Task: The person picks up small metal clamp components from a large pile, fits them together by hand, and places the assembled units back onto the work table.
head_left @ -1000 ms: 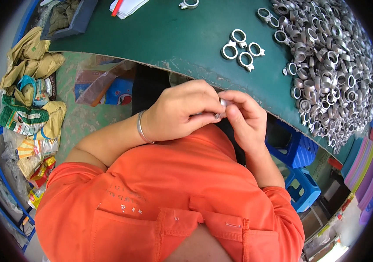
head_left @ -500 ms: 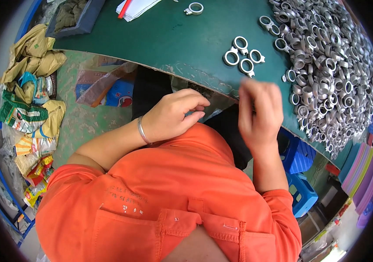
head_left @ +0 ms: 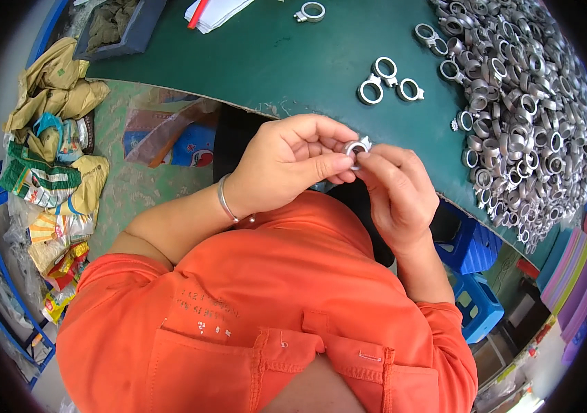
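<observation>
Between my two hands, just off the table's near edge, is a small grey metal ring (head_left: 356,146) with a stubby lug. My left hand (head_left: 290,158) pinches it with thumb and fingers from one side. From the other side my right hand (head_left: 398,189) grips it with its fingertips. On the green table beyond, three similar rings lie close together, among them a metal ring (head_left: 370,90). To the right spreads a large heap of grey metal rings (head_left: 513,131).
One lone ring (head_left: 310,12) lies at the table's far side, near white paper (head_left: 221,14) with a red pen (head_left: 198,14). A grey bin (head_left: 128,34) stands at far left. Crumpled sacks (head_left: 52,138) line the left; a blue stool (head_left: 475,306) is below the table at right.
One ring of the small group has left the table and is now held in both hands. My left hand has risen and moved right to meet my right hand.
</observation>
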`<state>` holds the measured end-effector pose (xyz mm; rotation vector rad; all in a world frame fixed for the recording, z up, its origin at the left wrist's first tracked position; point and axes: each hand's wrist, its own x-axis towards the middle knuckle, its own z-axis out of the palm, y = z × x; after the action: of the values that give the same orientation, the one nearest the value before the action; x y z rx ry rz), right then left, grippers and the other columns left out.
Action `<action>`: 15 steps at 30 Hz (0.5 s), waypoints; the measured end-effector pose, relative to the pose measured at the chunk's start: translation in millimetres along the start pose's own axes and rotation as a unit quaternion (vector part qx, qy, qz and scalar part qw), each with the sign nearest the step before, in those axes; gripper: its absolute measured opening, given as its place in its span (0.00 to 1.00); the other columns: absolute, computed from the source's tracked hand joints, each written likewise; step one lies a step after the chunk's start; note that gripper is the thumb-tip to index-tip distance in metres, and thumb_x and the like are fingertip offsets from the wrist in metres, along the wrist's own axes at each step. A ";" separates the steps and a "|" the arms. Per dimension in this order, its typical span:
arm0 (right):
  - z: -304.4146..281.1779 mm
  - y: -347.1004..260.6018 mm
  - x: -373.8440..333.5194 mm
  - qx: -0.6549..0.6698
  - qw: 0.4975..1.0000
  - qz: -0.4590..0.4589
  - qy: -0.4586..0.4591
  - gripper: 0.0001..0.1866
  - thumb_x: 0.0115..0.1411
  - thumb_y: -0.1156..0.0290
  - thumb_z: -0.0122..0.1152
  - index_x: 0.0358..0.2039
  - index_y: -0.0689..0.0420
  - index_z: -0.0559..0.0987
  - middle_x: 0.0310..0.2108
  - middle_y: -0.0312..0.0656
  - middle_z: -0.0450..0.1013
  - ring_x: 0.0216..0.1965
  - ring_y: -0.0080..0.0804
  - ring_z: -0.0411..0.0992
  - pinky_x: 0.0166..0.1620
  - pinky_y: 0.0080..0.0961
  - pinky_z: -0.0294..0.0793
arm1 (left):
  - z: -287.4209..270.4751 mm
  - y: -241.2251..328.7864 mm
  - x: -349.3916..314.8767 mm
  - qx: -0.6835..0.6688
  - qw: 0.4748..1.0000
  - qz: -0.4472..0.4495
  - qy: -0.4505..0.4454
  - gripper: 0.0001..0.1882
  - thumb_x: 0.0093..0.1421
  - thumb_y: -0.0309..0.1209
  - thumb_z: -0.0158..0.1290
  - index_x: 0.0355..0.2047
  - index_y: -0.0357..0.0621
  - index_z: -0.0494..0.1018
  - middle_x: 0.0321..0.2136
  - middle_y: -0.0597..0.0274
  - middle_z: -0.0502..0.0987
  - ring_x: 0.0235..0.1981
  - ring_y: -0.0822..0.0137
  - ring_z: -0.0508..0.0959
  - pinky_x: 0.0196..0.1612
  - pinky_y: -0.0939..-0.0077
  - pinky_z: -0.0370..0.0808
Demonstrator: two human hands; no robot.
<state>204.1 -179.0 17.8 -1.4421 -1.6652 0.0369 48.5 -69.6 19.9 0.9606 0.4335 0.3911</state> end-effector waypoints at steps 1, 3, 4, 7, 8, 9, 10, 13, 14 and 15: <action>1.4 -2.3 -1.7 0.027 0.999 0.042 0.022 0.13 0.44 0.83 0.65 0.33 0.61 0.79 0.31 0.43 0.75 0.29 0.37 0.73 0.31 0.26 0.74 | 0.5 1.5 0.3 0.000 1.000 0.000 0.000 0.13 0.62 0.22 0.51 0.47 0.30 0.70 0.39 0.53 0.77 0.37 0.67 0.80 0.40 0.75 0.80; 1.9 -4.6 0.7 0.056 0.995 0.073 0.050 0.12 0.46 0.85 0.67 0.33 0.63 0.78 0.32 0.46 0.77 0.31 0.38 0.76 0.33 0.25 0.76 | 0.9 6.1 0.7 0.044 0.999 -0.014 0.007 0.12 0.64 0.23 0.50 0.47 0.29 0.71 0.38 0.53 0.78 0.37 0.66 0.80 0.42 0.74 0.80; 2.6 -3.6 -0.3 0.056 0.995 0.072 0.050 0.12 0.46 0.85 0.67 0.33 0.63 0.78 0.32 0.46 0.77 0.31 0.38 0.76 0.33 0.25 0.76 | -0.3 5.9 0.9 0.045 0.999 -0.014 0.007 0.12 0.64 0.23 0.50 0.47 0.29 0.71 0.38 0.53 0.78 0.37 0.66 0.80 0.42 0.74 0.80; 5.3 1.2 -6.0 0.125 0.981 0.129 0.070 0.10 0.48 0.85 0.67 0.31 0.63 0.76 0.32 0.47 0.77 0.30 0.33 0.77 0.31 0.21 0.76 | -3.0 5.2 1.9 0.015 0.999 -0.026 0.019 0.12 0.65 0.25 0.48 0.46 0.29 0.72 0.38 0.53 0.79 0.36 0.67 0.80 0.41 0.75 0.80; 5.2 1.5 -6.2 0.125 0.981 0.129 0.070 0.10 0.48 0.85 0.67 0.31 0.63 0.76 0.32 0.47 0.77 0.30 0.33 0.77 0.31 0.21 0.76 | -3.1 5.8 2.6 0.030 0.999 -0.029 0.017 0.13 0.66 0.25 0.48 0.46 0.29 0.72 0.38 0.54 0.79 0.36 0.67 0.80 0.41 0.75 0.80; 5.0 0.4 -6.3 0.132 0.979 0.137 0.072 0.10 0.48 0.85 0.67 0.31 0.63 0.76 0.32 0.47 0.77 0.30 0.33 0.77 0.32 0.21 0.76 | -3.2 7.0 2.3 0.047 0.998 -0.030 0.015 0.13 0.66 0.26 0.47 0.46 0.29 0.72 0.38 0.54 0.79 0.36 0.68 0.80 0.41 0.75 0.80; 4.9 -0.4 -6.2 0.139 0.977 0.145 0.073 0.10 0.48 0.85 0.67 0.31 0.63 0.76 0.32 0.47 0.78 0.30 0.33 0.77 0.32 0.21 0.76 | -3.2 7.7 1.7 0.049 0.998 -0.028 0.015 0.13 0.66 0.26 0.47 0.46 0.29 0.72 0.38 0.54 0.79 0.36 0.68 0.80 0.41 0.75 0.80; 4.5 0.4 -6.4 0.129 0.981 0.131 0.069 0.10 0.48 0.85 0.67 0.31 0.63 0.76 0.32 0.47 0.78 0.30 0.33 0.77 0.31 0.21 0.76 | -4.4 7.9 1.3 0.072 0.997 -0.036 0.020 0.12 0.66 0.25 0.47 0.46 0.30 0.73 0.38 0.54 0.79 0.35 0.68 0.80 0.41 0.75 0.80; 5.1 0.6 -6.0 0.130 0.980 0.131 0.071 0.10 0.48 0.85 0.67 0.31 0.63 0.76 0.32 0.47 0.78 0.30 0.33 0.77 0.31 0.21 0.76 | -5.6 7.7 1.5 0.079 0.996 -0.026 0.016 0.12 0.66 0.25 0.47 0.45 0.30 0.73 0.37 0.55 0.79 0.35 0.68 0.80 0.41 0.75 0.80; 5.5 0.8 -5.9 0.131 0.980 0.128 0.074 0.10 0.48 0.85 0.67 0.31 0.63 0.76 0.32 0.47 0.78 0.30 0.33 0.77 0.31 0.21 0.76 | -6.7 6.7 1.6 0.085 0.996 -0.015 0.012 0.11 0.66 0.24 0.47 0.45 0.30 0.74 0.37 0.55 0.79 0.35 0.68 0.80 0.40 0.76 0.80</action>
<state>200.7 -180.8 10.6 -1.4117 -1.2935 0.2758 45.6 -60.6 22.0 1.1134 0.5084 0.3431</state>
